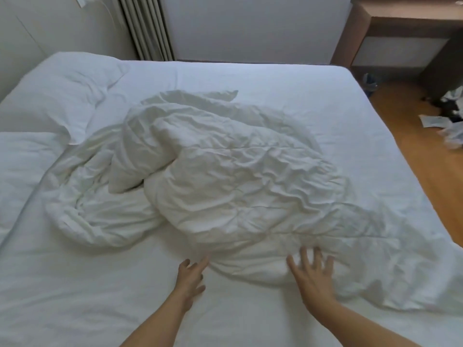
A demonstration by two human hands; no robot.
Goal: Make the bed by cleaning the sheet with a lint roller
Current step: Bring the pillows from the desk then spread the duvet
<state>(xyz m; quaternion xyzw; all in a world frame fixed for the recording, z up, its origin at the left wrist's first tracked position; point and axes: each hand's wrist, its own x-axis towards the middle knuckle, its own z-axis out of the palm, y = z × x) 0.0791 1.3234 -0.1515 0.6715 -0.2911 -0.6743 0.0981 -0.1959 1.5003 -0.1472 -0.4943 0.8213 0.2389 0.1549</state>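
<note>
A crumpled white duvet (225,171) lies heaped in the middle of the bed on a white sheet (263,83). My left hand (191,276) reaches forward with fingers spread, its fingertips at the duvet's near edge. My right hand (313,274) lies flat and open on the duvet's near edge, fingers apart. Neither hand holds anything. No lint roller is in view.
A white pillow (57,96) lies at the far left, with another (20,166) nearer at the left edge. A radiator (147,28) stands at the far wall. A wooden nightstand (400,36) stands far right. Papers and clutter (448,121) lie on the wooden floor.
</note>
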